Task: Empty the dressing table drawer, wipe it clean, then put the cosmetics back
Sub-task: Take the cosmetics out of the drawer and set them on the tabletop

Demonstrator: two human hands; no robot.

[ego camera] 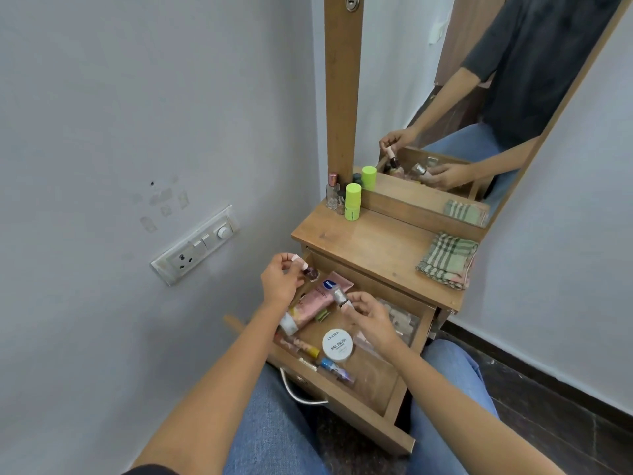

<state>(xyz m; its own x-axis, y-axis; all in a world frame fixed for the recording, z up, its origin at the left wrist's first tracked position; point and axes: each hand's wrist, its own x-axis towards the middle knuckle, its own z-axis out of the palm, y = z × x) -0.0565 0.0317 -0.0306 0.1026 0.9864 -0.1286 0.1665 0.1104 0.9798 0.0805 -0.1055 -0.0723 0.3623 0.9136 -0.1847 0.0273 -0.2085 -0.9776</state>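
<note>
The wooden drawer (399,401) of the dressing table stands pulled out over my lap. My left hand (279,281) pinches a dark nail polish bottle (311,273) by its pale cap above the drawer's back left corner. My right hand (371,315) holds a silver glitter nail polish bottle (339,295) by its cap over the middle of the drawer. Inside lie a pink tube (310,305), a Vaseline tub (329,284), a white nail polish remover jar (337,344), a clear box (400,320) and several small tubes (334,368).
On the tabletop (376,248) stand a lime green stick (352,201) and a small perfume bottle (332,192) at the back left, with a folded checked cloth (447,260) at the right. A mirror (455,97) rises behind. A wall socket panel (195,246) is to the left.
</note>
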